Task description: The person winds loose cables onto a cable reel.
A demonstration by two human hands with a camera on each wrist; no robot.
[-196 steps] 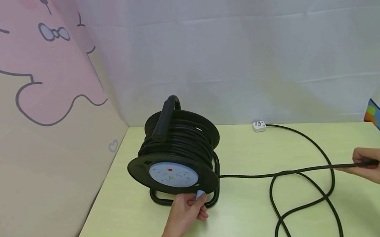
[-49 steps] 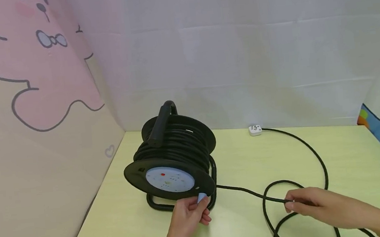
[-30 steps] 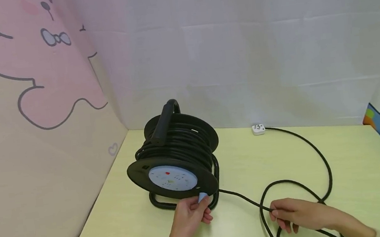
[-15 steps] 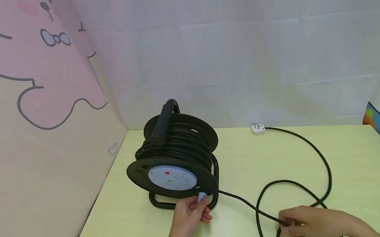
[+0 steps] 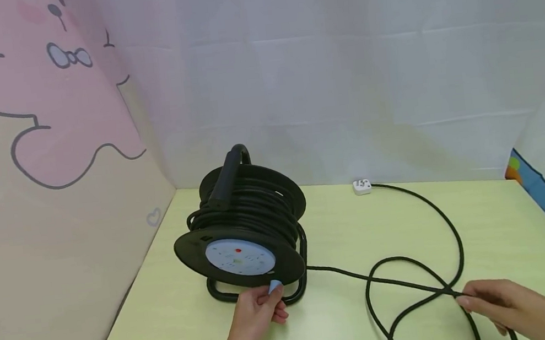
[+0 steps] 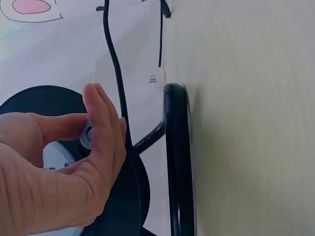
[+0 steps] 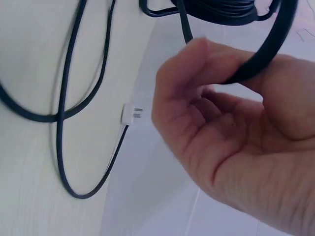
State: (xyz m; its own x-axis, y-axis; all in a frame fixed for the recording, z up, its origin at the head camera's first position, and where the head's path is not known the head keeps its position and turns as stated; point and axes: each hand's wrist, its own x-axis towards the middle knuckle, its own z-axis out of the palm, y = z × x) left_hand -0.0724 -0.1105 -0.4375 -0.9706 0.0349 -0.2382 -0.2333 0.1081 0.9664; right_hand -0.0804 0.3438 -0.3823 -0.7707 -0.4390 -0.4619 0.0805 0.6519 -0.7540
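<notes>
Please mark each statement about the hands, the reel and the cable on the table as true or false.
1. The left hand pinches the pale knob on the reel. True.
2. The right hand holds the white plug. False: it holds the black cable; the plug lies apart, by the back wall.
3. All of the cable is wound on the reel. False: a long part lies in loops on the table.
4. The reel stands upright on its frame. True.
5. The reel's face is red all over. False: it is pale with a small red spot.
</notes>
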